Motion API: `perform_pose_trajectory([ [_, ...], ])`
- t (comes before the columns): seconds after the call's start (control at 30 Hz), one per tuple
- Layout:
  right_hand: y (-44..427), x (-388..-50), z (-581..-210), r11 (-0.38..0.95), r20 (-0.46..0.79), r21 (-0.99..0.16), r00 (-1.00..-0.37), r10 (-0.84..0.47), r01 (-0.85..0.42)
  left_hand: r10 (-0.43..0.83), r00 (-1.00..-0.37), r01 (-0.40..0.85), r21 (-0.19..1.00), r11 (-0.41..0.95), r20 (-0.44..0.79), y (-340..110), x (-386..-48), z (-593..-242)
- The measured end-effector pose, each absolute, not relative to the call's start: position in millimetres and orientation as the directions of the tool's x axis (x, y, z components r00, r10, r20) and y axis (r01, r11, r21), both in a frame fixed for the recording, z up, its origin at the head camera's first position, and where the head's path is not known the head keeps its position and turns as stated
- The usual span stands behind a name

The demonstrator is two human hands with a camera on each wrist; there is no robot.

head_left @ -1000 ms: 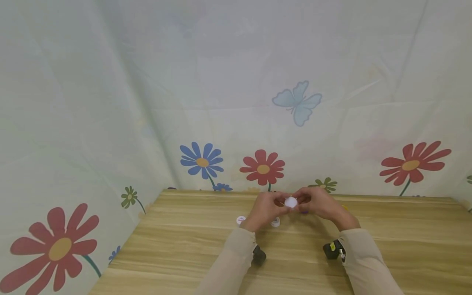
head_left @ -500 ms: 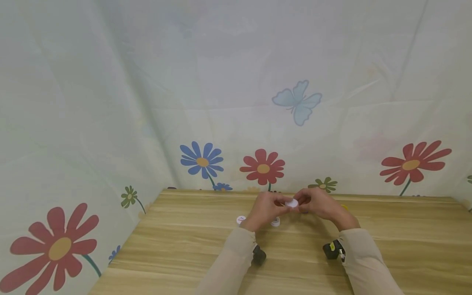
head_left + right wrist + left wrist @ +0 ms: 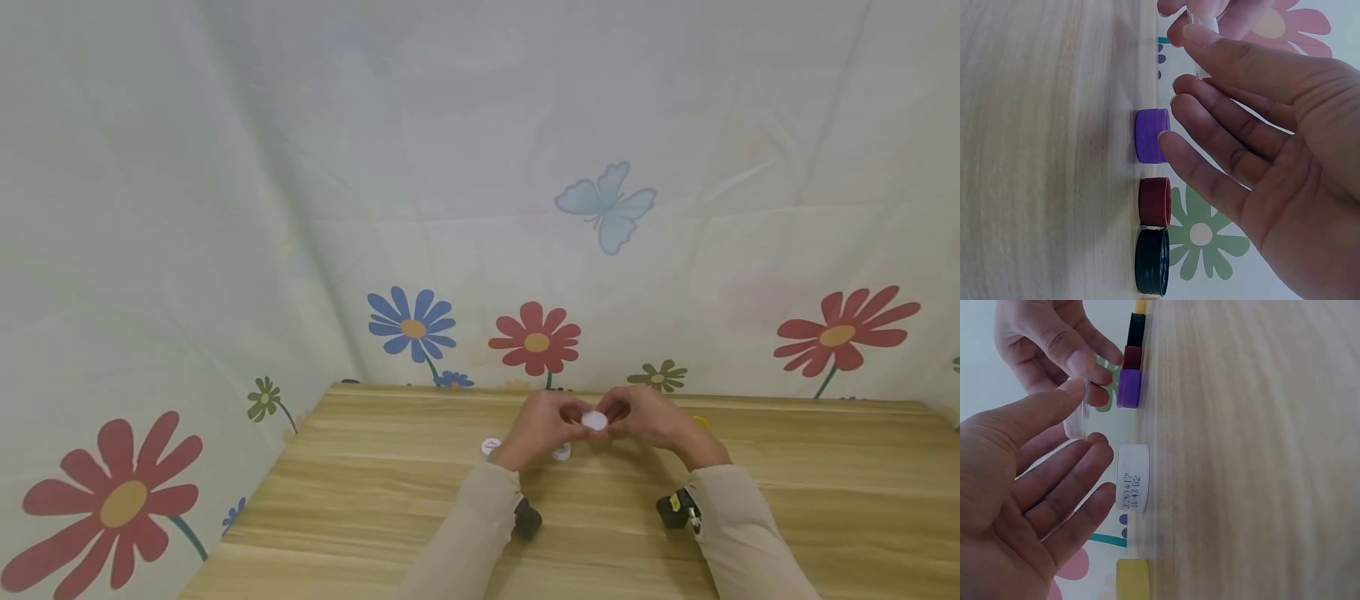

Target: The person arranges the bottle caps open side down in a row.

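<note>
A small white bottle cap [image 3: 595, 420] is held above the table between both hands. My left hand [image 3: 546, 425] pinches one side of it with thumb and fingertips, and my right hand [image 3: 648, 419] pinches the other. The ribbed side of this cap [image 3: 1077, 422] shows in the left wrist view. Below the left hand stands a white cap [image 3: 1134, 478] with a printed date code. Nearest the right hand's fingers is a purple cap [image 3: 1151, 135], beside a dark red cap [image 3: 1154, 202] and a dark green cap [image 3: 1152, 261].
On the wooden table [image 3: 360, 500], a white cap with a printed top [image 3: 491, 447] lies left of the hands. A yellow cap [image 3: 701, 422] shows partly behind the right wrist. Another yellow cap [image 3: 1132, 579] appears in the left wrist view. A flowered curtain [image 3: 480, 208] borders the table's back edge.
The white cap has tilted in the fingers, its face first toward the head camera, then flatter. Both hands have sunk very slightly with it. The caps on the table stay put.
</note>
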State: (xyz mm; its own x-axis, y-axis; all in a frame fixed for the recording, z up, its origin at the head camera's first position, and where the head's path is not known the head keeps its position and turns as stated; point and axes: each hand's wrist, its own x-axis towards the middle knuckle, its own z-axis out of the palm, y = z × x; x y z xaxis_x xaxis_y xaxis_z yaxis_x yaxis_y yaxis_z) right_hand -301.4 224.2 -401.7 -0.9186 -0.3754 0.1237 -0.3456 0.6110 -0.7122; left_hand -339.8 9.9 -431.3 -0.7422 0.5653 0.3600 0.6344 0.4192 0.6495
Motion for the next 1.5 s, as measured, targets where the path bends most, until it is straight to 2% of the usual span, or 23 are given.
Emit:
perform_pose_trajectory([
  [0.5,219.5,-301.2,-406.2,0.651,0.116,-0.67,-0.916,-0.384,-0.357,0.566,-0.804,0.515,0.686,0.513,0.18,11.7,-339.6,-432.6],
  [1.37,212.6,-300.5,-410.8,0.672,0.069,-0.656,-0.914,-0.4,-0.344,0.602,-0.782,0.553,0.625,0.552,0.16,11.4,-335.6,-430.5],
  [1.5,211.2,-299.5,-412.0,0.683,0.038,-0.662,-0.924,-0.381,-0.309,0.605,-0.781,0.556,0.616,0.558,0.157,11.7,-335.8,-431.5],
])
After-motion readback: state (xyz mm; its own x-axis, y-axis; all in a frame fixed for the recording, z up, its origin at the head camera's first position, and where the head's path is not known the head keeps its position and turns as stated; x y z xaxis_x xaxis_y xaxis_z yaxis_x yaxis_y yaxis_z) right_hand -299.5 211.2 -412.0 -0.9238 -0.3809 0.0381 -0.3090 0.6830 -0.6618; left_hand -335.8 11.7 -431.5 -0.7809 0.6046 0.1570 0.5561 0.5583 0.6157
